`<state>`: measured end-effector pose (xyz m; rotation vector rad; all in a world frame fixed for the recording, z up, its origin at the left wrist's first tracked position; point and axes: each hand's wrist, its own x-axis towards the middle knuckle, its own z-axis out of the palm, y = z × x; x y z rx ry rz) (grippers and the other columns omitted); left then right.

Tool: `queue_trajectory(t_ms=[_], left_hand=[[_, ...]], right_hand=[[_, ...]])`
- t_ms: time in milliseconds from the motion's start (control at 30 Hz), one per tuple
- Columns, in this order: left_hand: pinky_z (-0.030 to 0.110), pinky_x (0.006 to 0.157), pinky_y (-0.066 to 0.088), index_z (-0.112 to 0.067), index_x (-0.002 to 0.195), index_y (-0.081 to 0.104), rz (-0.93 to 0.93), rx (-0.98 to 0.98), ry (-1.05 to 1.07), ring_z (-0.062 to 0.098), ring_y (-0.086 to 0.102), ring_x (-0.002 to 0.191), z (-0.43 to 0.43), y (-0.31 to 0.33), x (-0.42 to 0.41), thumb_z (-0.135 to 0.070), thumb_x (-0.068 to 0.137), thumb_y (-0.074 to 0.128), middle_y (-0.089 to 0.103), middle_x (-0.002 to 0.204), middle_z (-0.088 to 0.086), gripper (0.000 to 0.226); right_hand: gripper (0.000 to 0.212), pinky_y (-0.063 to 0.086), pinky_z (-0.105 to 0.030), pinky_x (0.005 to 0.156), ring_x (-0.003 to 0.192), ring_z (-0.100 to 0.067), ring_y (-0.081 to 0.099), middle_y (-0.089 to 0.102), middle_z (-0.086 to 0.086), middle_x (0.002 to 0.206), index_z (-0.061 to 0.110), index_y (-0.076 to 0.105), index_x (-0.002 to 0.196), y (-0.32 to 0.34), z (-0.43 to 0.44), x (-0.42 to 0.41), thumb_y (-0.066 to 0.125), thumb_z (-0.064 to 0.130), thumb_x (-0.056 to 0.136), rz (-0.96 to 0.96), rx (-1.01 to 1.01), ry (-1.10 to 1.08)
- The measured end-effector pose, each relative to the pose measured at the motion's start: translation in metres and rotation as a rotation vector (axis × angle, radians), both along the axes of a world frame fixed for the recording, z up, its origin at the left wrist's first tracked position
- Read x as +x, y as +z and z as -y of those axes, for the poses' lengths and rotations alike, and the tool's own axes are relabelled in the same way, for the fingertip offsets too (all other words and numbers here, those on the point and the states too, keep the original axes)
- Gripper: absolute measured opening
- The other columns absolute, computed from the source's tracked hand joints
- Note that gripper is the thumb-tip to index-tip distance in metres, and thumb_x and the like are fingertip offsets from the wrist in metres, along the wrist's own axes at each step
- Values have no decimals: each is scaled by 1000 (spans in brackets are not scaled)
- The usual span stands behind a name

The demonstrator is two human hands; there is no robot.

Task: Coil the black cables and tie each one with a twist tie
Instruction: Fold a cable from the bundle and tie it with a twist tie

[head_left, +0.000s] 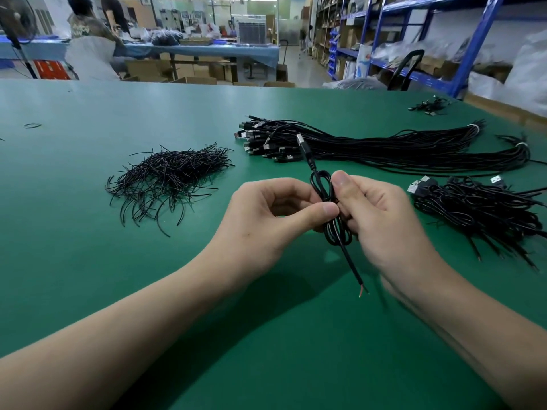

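A coiled black cable (321, 186) stands upright between my hands above the green table (88, 276). Its USB plug sticks up at the top and its bare wire end hangs down toward the table. My left hand (266, 220) pinches the coil's middle between thumb and fingers. My right hand (381, 220) grips the same coil from the right, thumb up against the loops. A heap of black twist ties (168, 180) lies to the left. A long bundle of straight black cables (384, 146) lies beyond my hands. A pile of coiled cables (479, 208) sits at the right.
A small loose loop (32, 125) lies at the far left of the table, and a few more cables (429, 106) near the far right corner. Behind the table are people at a blue workbench, cardboard boxes and blue shelving.
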<state>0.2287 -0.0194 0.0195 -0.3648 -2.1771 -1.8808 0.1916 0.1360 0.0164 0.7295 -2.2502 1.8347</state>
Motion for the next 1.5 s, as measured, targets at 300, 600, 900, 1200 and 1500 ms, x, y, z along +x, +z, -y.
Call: queue_trajectory(t_ms=[300, 600, 900, 1200, 1500], left_hand=[[24, 62, 46, -18, 91, 77, -484, -490, 295, 3, 68, 77, 3, -2, 4, -26, 86, 81, 73, 82, -12, 10], [18, 62, 43, -19, 87, 72, -465, -446, 255, 9, 63, 67, 8, -8, -3, -33, 95, 68, 67, 75, -7, 16], [19, 41, 34, -21, 82, 81, 422, 168, -250, 10, 63, 60, 3, -11, -8, -51, 94, 51, 73, 79, 5, 44], [17, 55, 45, -15, 89, 78, 220, 107, -66, 6, 69, 71, 1, -8, -3, -39, 70, 79, 76, 80, 1, 31], [34, 64, 53, -23, 93, 78, -359, -406, 232, 4, 71, 78, 3, -7, 1, -24, 82, 83, 76, 82, -13, 12]], right_hand=[[55, 21, -16, 42, 44, -7, 18, 28, 9, 48, 24, 50, 52, -2, 3, 1, 48, 35, 106, 299, -201, 8], [51, 28, -36, 51, 52, -17, 30, 35, -3, 55, 6, 51, 65, 0, 0, 5, 45, 38, 104, -64, 45, -129], [48, 33, -46, 47, 46, -25, 36, 37, -2, 48, 6, 44, 64, 5, -8, 9, 47, 32, 104, -516, 315, -275], [50, 24, -32, 49, 51, -10, 27, 29, 8, 51, 16, 36, 60, 1, -4, 4, 49, 31, 106, -322, 250, -200], [56, 23, -13, 44, 42, -2, 25, 32, 18, 47, 27, 60, 52, -5, 4, -2, 48, 35, 106, 210, -28, -41]])
